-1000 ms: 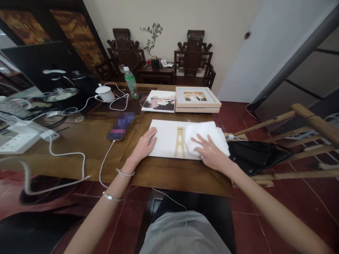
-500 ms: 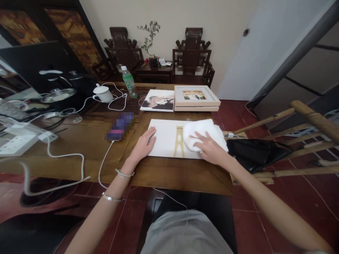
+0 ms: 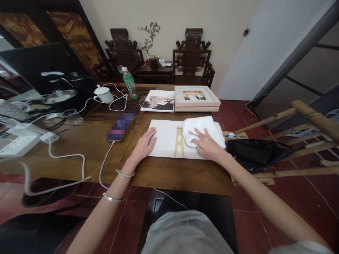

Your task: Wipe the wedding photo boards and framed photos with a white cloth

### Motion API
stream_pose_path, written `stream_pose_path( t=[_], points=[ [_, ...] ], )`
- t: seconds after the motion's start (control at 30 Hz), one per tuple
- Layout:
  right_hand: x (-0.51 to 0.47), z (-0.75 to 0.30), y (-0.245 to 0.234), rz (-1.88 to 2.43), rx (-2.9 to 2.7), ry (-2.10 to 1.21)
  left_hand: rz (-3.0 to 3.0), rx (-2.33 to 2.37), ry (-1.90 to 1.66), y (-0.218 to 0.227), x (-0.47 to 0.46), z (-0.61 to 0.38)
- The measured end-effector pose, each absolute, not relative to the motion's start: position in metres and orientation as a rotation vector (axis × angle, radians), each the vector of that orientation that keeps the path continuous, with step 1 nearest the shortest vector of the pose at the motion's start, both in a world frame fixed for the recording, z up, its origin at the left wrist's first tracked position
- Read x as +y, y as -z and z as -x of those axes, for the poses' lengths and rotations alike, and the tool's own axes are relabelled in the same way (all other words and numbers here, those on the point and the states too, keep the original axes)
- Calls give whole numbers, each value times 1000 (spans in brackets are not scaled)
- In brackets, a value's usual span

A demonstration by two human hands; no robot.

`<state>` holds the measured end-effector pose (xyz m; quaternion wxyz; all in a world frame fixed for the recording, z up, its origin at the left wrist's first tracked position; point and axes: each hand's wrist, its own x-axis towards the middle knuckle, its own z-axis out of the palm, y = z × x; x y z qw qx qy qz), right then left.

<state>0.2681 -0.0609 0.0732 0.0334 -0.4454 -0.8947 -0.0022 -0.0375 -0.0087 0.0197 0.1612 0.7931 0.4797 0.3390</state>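
Observation:
A flat white panel (image 3: 164, 139) lies on the wooden table before me, with a gold A-shaped piece (image 3: 179, 141) running down its middle; whether that is printed or attached I cannot tell. My left hand (image 3: 145, 143) rests flat at the panel's left edge, fingers stretched out. On the panel's right part lies a folded white cloth (image 3: 214, 130), which hides that end. My right hand (image 3: 208, 144) holds the cloth against the panel from above, fingers spread across it and thumb at its near left edge.
Behind the panel stand a framed picture (image 3: 197, 100) and a photo panel (image 3: 159, 100). Leftward are a phone (image 3: 120, 127) on a cable, a green bottle (image 3: 129, 83), a lidded white cup (image 3: 103, 94) and a power strip (image 3: 19, 139). A black bag (image 3: 256, 153) sits right of the table.
My right hand and the cloth have shifted slightly away from me and to the left over the panel. The left hand stays at the panel's left edge.

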Motion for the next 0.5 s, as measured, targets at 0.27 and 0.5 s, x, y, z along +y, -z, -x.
stream_pose_path(
  t=[0.27, 0.5],
  points=[
    [-159, -268, -79, 1165, -2796, -162, -2267, 1378, -963, -20, -9, 38],
    [-101, -272, -78, 1262, -2720, -153, -2265, 1383, -962, -20, -9, 38]
  ],
)
